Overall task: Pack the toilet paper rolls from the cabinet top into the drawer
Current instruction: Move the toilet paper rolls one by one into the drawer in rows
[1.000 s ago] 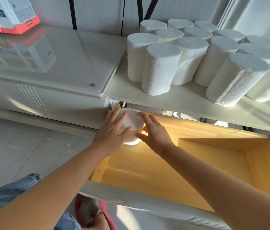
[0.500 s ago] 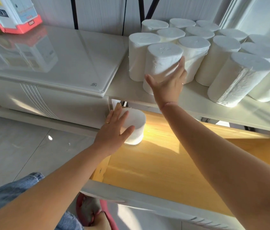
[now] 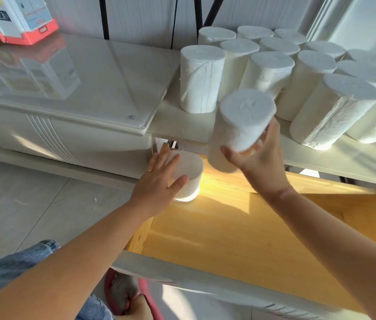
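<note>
Gripping a toilet paper roll (image 3: pixel 240 125) in right hand (image 3: pixel 257 158), fingers curled round its lower side, above the open wooden drawer (image 3: pixel 240 232) near the cabinet top (image 3: pixel 177 125) edge. Tilting: long axis leaning, flat end facing up and toward camera, bottom end pointing down-left to drawer. Resting left hand (image 3: pixel 159 181) flat, fingers spread, on a second roll (image 3: pixel 191 174) standing upright in drawer's back-left corner, prob. touching the side wall. Remaining rolls (image 3: pixel 286 72) standing upright, clustered on cabinet top.
</note>
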Demonstrator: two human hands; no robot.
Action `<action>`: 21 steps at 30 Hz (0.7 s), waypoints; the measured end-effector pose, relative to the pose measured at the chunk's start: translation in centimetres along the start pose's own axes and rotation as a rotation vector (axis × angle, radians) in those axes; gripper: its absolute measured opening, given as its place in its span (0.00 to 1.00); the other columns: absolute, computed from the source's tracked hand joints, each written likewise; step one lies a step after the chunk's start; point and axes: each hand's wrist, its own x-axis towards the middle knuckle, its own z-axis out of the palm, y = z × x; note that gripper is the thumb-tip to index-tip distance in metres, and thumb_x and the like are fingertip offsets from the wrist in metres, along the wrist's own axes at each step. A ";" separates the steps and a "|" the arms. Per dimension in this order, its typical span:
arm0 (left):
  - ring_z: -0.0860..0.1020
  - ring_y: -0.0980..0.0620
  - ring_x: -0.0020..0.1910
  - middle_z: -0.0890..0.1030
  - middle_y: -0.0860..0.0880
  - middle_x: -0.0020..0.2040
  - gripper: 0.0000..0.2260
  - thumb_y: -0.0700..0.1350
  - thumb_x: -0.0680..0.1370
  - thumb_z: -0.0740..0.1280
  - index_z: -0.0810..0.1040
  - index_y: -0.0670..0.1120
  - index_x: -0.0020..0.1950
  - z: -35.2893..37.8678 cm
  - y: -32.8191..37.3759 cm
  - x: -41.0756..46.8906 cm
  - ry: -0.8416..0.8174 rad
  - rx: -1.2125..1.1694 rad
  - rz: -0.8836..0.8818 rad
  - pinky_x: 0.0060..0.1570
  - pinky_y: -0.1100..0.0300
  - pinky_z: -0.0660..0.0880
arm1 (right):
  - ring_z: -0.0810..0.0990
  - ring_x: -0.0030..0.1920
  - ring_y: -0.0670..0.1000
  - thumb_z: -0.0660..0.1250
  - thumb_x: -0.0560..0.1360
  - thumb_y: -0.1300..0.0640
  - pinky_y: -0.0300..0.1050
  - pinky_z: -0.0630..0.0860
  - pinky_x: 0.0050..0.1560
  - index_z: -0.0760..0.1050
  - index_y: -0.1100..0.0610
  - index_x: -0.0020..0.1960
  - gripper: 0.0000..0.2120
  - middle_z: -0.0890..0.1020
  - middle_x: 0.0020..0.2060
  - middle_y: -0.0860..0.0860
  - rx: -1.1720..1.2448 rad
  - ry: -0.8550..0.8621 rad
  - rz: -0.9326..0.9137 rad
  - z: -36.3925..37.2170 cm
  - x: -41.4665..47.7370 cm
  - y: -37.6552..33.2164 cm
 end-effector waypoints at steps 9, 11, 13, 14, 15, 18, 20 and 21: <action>0.42 0.54 0.75 0.42 0.59 0.77 0.27 0.61 0.79 0.53 0.53 0.56 0.76 -0.3 0.5 -0.2 0.006 0.012 -0.003 0.69 0.48 0.55 | 0.67 0.67 0.45 0.81 0.61 0.49 0.43 0.66 0.67 0.58 0.48 0.71 0.46 0.70 0.66 0.45 -0.087 -0.173 0.165 -2.7 -4.2 3.1; 0.42 0.54 0.76 0.42 0.59 0.77 0.26 0.61 0.79 0.53 0.54 0.56 0.75 -0.4 0.7 -0.3 0.009 0.022 -0.006 0.68 0.47 0.57 | 0.67 0.67 0.45 0.81 0.61 0.51 0.44 0.66 0.67 0.58 0.47 0.71 0.46 0.70 0.65 0.45 -0.056 -0.208 0.217 -2.1 -4.4 4.4; 0.42 0.55 0.75 0.41 0.60 0.77 0.26 0.61 0.79 0.53 0.53 0.56 0.75 -0.4 0.7 -0.2 0.005 0.036 -0.012 0.68 0.46 0.57 | 0.68 0.66 0.44 0.81 0.61 0.52 0.44 0.67 0.66 0.58 0.49 0.72 0.47 0.70 0.65 0.44 -0.044 -0.247 0.250 -1.2 -4.8 5.5; 0.41 0.55 0.75 0.40 0.60 0.77 0.27 0.62 0.78 0.52 0.52 0.56 0.76 -0.3 0.7 -0.2 -0.003 0.039 -0.019 0.69 0.46 0.56 | 0.68 0.65 0.44 0.81 0.61 0.53 0.43 0.67 0.66 0.58 0.49 0.72 0.47 0.70 0.64 0.45 -0.056 -0.256 0.255 -0.6 -5.1 6.0; 0.40 0.56 0.75 0.39 0.61 0.76 0.28 0.62 0.78 0.52 0.51 0.57 0.76 -0.3 0.6 -0.2 -0.012 0.038 -0.027 0.69 0.47 0.55 | 0.68 0.64 0.45 0.81 0.61 0.53 0.43 0.67 0.64 0.58 0.50 0.72 0.47 0.70 0.64 0.46 -0.079 -0.256 0.259 -0.1 -5.5 6.4; 0.39 0.57 0.75 0.38 0.62 0.76 0.28 0.63 0.78 0.52 0.48 0.57 0.76 -0.3 0.4 -0.1 -0.025 0.041 -0.043 0.69 0.47 0.55 | 0.68 0.63 0.46 0.81 0.59 0.51 0.43 0.68 0.62 0.56 0.47 0.71 0.48 0.70 0.62 0.45 -0.138 -0.271 0.306 1.0 -6.5 7.5; 0.40 0.57 0.75 0.39 0.62 0.76 0.28 0.63 0.78 0.52 0.49 0.58 0.76 -0.2 0.4 -0.1 -0.024 0.046 -0.045 0.69 0.46 0.56 | 0.67 0.64 0.47 0.81 0.59 0.50 0.44 0.68 0.63 0.55 0.46 0.72 0.50 0.68 0.63 0.46 -0.155 -0.321 0.334 1.0 -7.1 8.0; 0.40 0.57 0.75 0.39 0.62 0.76 0.28 0.63 0.78 0.52 0.49 0.58 0.76 -0.2 0.3 -0.1 -0.021 0.047 -0.045 0.69 0.46 0.56 | 0.67 0.64 0.47 0.81 0.60 0.50 0.44 0.68 0.64 0.54 0.47 0.72 0.50 0.67 0.64 0.46 -0.165 -0.345 0.334 0.9 -7.3 8.0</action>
